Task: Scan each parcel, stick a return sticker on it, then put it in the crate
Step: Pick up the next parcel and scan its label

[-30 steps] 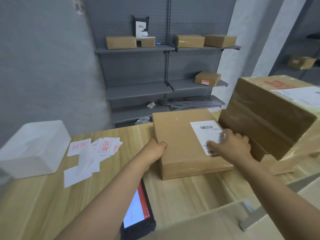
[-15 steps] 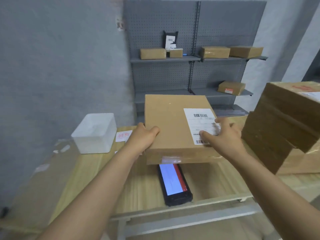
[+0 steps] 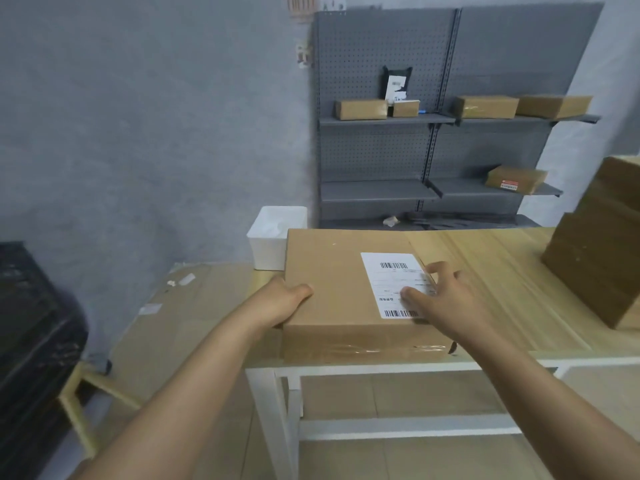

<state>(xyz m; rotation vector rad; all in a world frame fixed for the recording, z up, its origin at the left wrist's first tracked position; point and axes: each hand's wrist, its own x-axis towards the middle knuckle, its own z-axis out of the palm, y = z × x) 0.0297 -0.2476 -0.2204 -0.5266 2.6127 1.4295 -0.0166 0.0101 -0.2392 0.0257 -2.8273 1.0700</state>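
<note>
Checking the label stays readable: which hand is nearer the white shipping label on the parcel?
Right. The right hand rests its fingers on the shipping label itself, while the left hand grips the parcel at its left edge, apart from the label.

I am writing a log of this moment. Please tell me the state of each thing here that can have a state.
Parcel: sealed with tape, held in both hands over the table's near left corner.
Shipping label: stuck on the parcel's top, partly covered by fingers.
Left hand: gripping the parcel's left edge.
Right hand: fingers on the label.
White bin: open on top.
Black crate: contents not visible.
</note>
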